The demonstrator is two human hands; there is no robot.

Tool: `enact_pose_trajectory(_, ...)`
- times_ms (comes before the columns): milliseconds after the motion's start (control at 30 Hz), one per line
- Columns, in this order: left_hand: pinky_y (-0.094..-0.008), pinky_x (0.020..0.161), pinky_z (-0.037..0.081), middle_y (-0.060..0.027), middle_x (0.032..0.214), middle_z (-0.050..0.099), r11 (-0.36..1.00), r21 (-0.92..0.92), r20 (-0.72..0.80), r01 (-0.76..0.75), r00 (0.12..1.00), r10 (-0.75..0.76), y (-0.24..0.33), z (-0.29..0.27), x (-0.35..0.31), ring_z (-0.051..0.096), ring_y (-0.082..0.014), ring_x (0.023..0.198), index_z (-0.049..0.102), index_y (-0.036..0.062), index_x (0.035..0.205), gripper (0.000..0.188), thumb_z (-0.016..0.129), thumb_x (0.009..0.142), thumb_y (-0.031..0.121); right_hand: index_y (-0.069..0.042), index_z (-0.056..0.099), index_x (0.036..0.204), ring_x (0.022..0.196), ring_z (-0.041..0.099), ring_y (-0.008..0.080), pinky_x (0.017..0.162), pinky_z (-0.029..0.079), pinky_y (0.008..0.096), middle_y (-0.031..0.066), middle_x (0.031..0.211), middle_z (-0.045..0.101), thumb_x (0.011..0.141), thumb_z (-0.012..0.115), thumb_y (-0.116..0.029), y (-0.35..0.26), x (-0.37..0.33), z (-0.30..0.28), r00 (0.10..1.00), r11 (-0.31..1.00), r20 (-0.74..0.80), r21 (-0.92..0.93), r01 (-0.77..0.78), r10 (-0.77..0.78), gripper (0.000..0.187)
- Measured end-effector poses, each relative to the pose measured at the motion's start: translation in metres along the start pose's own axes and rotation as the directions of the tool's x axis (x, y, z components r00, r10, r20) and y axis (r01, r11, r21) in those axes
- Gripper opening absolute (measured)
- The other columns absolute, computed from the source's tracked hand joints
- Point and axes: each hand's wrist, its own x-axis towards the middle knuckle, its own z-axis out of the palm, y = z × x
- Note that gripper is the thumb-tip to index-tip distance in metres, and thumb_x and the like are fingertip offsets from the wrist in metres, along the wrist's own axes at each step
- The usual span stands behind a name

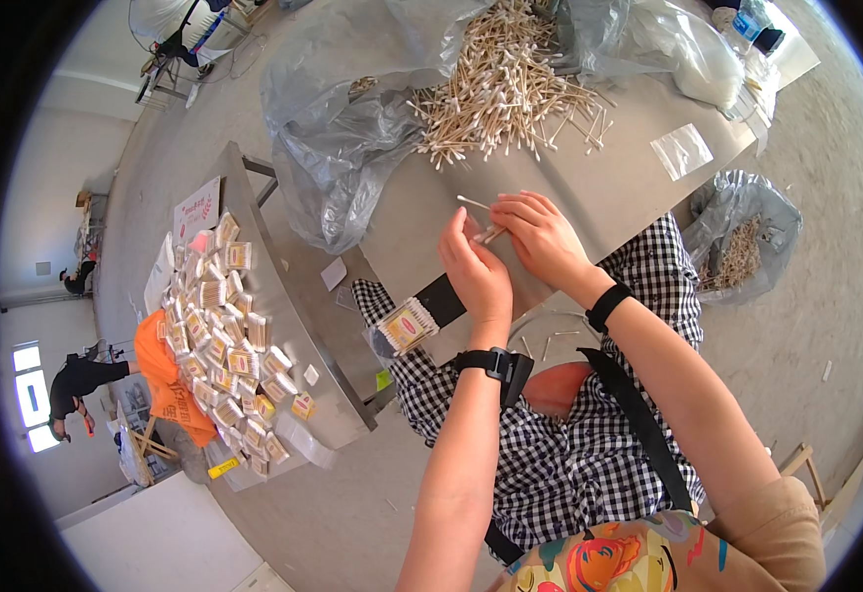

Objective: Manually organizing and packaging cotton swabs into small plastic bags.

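Over the near part of the metal table [589,212], my two hands are close together around a few cotton swabs [491,235]. The fingers of my left hand [476,268] are bent up along one side of them. From the other side, my right hand [542,239] presses its closed fingers onto them. A single swab [472,201] sticks out past my fingertips. Left of my left wrist, a filled clear pack of swabs [408,326] rests at the table's near edge, next to a dark strip [440,301]. My palms hide part of the bunch.
A large heap of loose swabs [510,84] spreads from a grey plastic bag [352,128] beyond my hands. On a side table [337,395] at left lie many filled packs [224,335] and an orange cloth [165,380]. A lined bin [747,242] with swabs stands right.
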Motion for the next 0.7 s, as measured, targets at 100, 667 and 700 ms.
enact_pose_trajectory(100, -0.0459, 0.107, 0.042, -0.0166, 0.137, 0.054, 0.983, 0.145, 0.036, -0.113, 0.993, 0.108, -0.001, -0.003, 0.000, 0.050, -0.0354, 0.128, 0.057, 0.0026, 0.127, 0.043, 0.049, 0.086, -0.009, -0.004, 0.064, 0.113, 0.119, 0.058, 0.0274, 0.108, 0.043, 0.0423, 0.0079, 0.119, 0.064, 0.078, 0.064, -0.001, -0.003, -0.001, -0.002, 1.000, 0.997, -0.003, 0.079, 0.007, -0.006, 0.034)
enact_pose_trajectory(667, -0.0453, 0.101, 0.041, -0.0061, 0.112, 0.062, 0.974, 0.134, 0.109, -0.182, 0.980, 0.168, 0.001, -0.004, -0.001, 0.055, -0.0288, 0.110, 0.065, 0.0079, 0.112, 0.033, 0.060, 0.080, 0.005, -0.007, 0.066, 0.095, 0.102, 0.059, 0.0275, 0.097, 0.046, 0.0414, 0.0062, 0.100, 0.064, 0.074, 0.066, -0.003, -0.013, -0.001, -0.006, 0.977, 0.993, -0.177, 0.053, -0.107, 0.115, 0.021)
enact_pose_trajectory(700, -0.0453, 0.101, 0.041, -0.0061, 0.112, 0.062, 0.974, 0.133, 0.109, -0.183, 0.980, 0.169, 0.002, -0.004, -0.001, 0.055, -0.0288, 0.110, 0.065, 0.0079, 0.112, 0.033, 0.060, 0.080, 0.005, -0.007, 0.065, 0.096, 0.102, 0.059, 0.0283, 0.097, 0.045, 0.0417, 0.0066, 0.099, 0.063, 0.073, 0.064, -0.001, -0.014, -0.001, -0.006, 0.970, 0.989, -0.198, 0.070, -0.132, 0.143, 0.024)
